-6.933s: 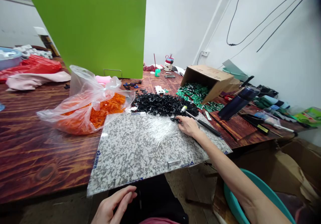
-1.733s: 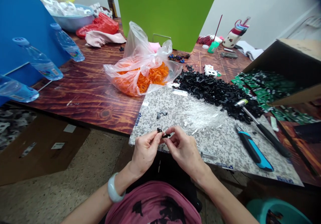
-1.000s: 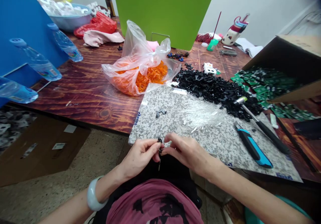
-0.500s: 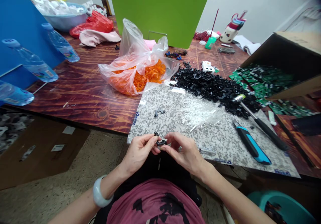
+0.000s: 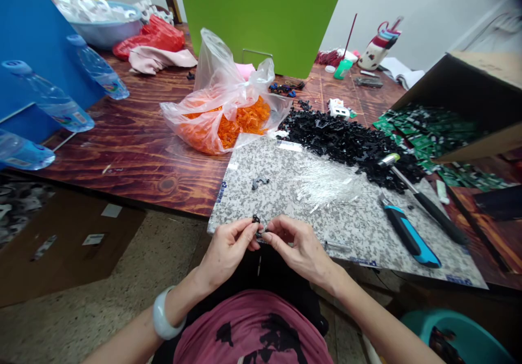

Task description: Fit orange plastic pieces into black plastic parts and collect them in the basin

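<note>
Between my hands, just over the front edge of the speckled grey board (image 5: pixel 281 190), is a small black plastic part (image 5: pixel 256 219). My left hand (image 5: pixel 228 247) pinches it between thumb and forefinger. The fingertips of my right hand (image 5: pixel 296 244) are pressed together against the part's right end; what lies inside them is hidden. A similar dark bracket-shaped part (image 5: pixel 260 182) lies on the board just ahead. Beyond my right hand is a pile of thin clear strips (image 5: pixel 326 182), with a big heap of black plastic parts (image 5: pixel 338 136) behind it.
A blue-black utility knife (image 5: pixel 410 236) and a hammer (image 5: pixel 428 206) lie on the board at right. Green circuit boards (image 5: pixel 432 130) spill from a cardboard box (image 5: pixel 485 92). A clear bag of orange parts (image 5: pixel 228 125) stands behind the board. Water bottles (image 5: pixel 61 103) lean at left.
My right fingertips have closed in over the black part, so less of it shows between my hands. Otherwise both hands stay nearly in place.
</note>
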The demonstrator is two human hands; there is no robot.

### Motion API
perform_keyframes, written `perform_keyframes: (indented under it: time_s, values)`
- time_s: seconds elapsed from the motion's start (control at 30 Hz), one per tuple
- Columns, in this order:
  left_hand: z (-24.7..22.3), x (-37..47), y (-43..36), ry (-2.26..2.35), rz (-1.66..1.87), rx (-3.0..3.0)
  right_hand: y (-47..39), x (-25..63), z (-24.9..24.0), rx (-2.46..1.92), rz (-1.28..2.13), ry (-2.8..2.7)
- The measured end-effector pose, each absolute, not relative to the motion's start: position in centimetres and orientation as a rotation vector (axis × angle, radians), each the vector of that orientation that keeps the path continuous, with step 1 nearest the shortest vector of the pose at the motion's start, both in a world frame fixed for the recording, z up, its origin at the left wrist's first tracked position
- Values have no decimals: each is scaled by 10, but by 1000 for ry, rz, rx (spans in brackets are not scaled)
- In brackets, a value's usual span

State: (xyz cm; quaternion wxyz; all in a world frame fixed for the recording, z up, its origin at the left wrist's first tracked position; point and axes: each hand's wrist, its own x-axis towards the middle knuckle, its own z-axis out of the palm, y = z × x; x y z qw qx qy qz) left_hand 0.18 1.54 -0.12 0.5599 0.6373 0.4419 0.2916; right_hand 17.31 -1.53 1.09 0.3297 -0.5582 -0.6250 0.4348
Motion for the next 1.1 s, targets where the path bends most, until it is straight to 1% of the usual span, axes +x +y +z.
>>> perform_keyframes:
  time_s: [0.17,0.37,0.53,0.73,0.83,0.93,1.03,1.1]
  values:
    - [1,-3,14,1037,640,1653,-18,170,9,-1514,1197,-1552]
    - [3,-6,26,947,589,1541,-14,171,5,-1404,1470,-1328]
    - [4,-4,35,968,686,1335,-11,168,6,-1330,1564,-1108]
    - [0,4,29,1008,932,1008,-8,160,6,-1284,1607,-760]
    - [-2,10,22,981,912,961,-6,152,5,-1235,1587,-671]
    - [-2,14,18,955,866,1046,-6,146,3,-1195,1560,-702]
    - [0,13,19,1004,912,1113,-6,151,1,-1228,1535,-911]
    - [1,11,21,1028,909,1104,-5,160,3,-1342,1399,-1100]
